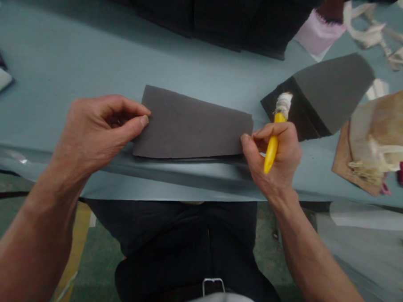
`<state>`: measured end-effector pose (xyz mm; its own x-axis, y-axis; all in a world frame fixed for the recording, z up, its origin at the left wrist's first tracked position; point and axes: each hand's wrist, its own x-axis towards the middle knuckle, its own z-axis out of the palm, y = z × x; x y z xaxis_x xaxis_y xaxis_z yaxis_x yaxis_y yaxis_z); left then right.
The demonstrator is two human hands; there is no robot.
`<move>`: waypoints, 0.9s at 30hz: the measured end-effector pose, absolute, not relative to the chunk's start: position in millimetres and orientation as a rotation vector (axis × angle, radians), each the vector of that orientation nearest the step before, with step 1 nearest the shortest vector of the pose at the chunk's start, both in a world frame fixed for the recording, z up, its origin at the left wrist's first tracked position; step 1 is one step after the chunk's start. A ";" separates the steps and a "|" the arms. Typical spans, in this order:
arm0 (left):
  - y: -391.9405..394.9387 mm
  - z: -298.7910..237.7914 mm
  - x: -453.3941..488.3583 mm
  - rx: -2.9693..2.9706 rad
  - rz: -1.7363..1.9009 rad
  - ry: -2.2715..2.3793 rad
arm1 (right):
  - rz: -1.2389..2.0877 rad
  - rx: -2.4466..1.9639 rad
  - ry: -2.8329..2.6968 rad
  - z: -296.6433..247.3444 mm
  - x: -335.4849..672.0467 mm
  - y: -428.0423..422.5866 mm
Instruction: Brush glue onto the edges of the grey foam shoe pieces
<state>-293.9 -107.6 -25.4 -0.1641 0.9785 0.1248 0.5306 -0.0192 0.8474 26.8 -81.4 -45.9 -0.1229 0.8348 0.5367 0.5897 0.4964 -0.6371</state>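
Note:
A dark grey folded piece of sheet material point(194, 126) is stretched between my hands near the table's front edge. My left hand point(102, 131) pinches its left end between thumb and forefinger. At the opposite end, the thumb and forefinger of my right hand point(278, 147) grip the lower right corner. That same hand also holds a glue brush point(271, 147) with a yellow handle, its whitish, caked bristles pointing away from me. Just beyond the brush lies a stack of similar dark grey pieces point(334, 90), fanned out at an angle.
Black layered pieces point(214, 18) lie along the far side of the pale blue table point(74, 65). At the right stands a glue-crusted container point(386, 119) on a brown board point(341, 161). Pale scraps point(370, 33) and a pink piece point(318, 31) are at the upper right.

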 end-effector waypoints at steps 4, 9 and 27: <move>-108.9 -22.9 -291.2 1.591 1.102 1.760 | 0.325 -1.186 -1.817 -45.2 26.9 -82.4; -109.3 -25.6 -289.4 1.572 1.091 1.748 | 0.281 -1.177 -1.833 -46.0 26.9 -83.9; -114.7 -23.2 -283.6 1.633 0.983 1.856 | 0.332 -1.133 -1.860 -46.7 29.0 -82.9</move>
